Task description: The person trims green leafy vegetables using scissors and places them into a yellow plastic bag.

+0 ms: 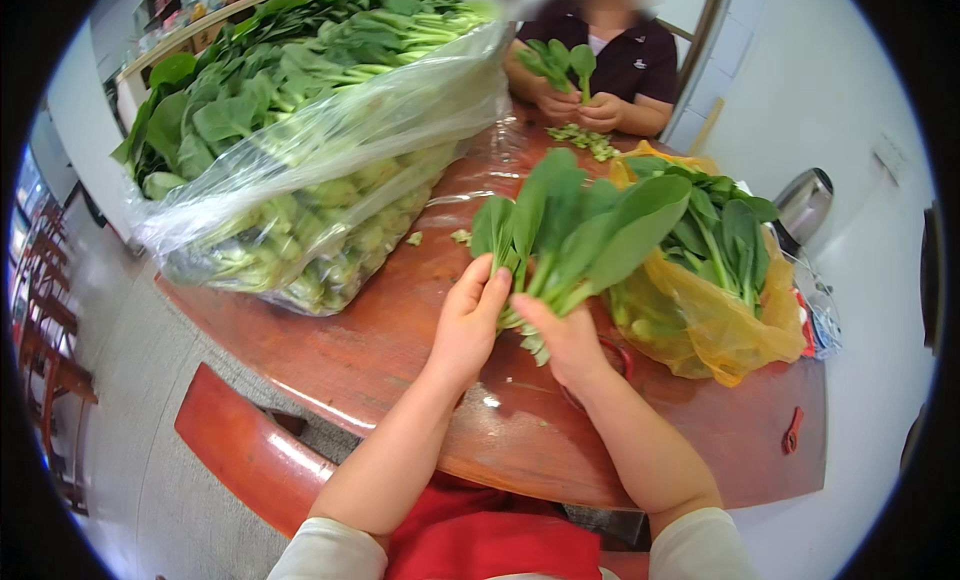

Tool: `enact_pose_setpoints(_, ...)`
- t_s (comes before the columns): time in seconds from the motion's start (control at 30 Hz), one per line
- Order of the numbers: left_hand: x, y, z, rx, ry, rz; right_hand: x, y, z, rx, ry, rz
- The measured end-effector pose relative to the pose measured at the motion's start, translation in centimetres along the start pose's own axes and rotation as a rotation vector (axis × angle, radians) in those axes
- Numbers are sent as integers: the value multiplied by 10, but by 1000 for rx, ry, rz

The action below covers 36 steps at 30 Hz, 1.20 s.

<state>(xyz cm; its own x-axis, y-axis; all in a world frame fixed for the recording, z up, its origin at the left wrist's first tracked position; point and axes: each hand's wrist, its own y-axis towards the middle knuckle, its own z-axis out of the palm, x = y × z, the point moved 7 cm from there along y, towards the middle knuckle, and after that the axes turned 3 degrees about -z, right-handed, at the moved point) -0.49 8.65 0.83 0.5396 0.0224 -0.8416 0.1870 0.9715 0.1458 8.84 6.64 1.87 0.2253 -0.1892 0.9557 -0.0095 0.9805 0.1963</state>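
Both my hands are over the wooden table [300,340], holding leafy greens. Between the fingers of my left hand [466,317] are the stems of a small leafy green [495,231]. My right hand [566,340] grips a larger bunch of leafy greens [577,227] by its pale stems, the leaves fanning up and away from me. The two hands nearly touch at the stem ends. Below the stems lie pale trimmings [535,347], partly hidden by my right hand. A yellow plastic bag [697,332] holding more greens [720,227] stands just right of my right hand.
A large clear plastic bag [337,160] packed with greens fills the table's left side. Across the table a person [600,62] holds greens above a pile of trimmings [589,139]. A steel kettle [804,203] stands by the wall. A red peeler-like tool [793,431] lies at right; a wooden stool [247,445] is at left.
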Motion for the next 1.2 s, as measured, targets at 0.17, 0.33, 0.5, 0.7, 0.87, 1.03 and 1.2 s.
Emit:
enact_pose_setpoints(0.17,-6,-1,3,2,26,-30,-6,5,-3,5,-83,41)
enact_pose_setpoints(0.33,-5,-1,-2,-90,-132,-115,-8,5,0,30,15,-31)
enact_pose_setpoints(0.5,6,0,-7,-46,-710,-240,7,-4,16,86,-199,-267)
enact_pose_setpoints(0.7,-5,12,-24,-85,-989,-148,41,-25,2,114,-250,-261)
enact_pose_setpoints(0.87,-8,-4,-11,-72,-595,-177,139,-6,-55,-166,-186,-226)
enact_pose_setpoints(1.03,-5,-1,-3,-71,-497,-167,207,-4,-154,-307,-898,103)
enact_pose_setpoints(1.2,-3,1,-5,-22,-442,-106,198,-36,-211,-238,-1538,646)
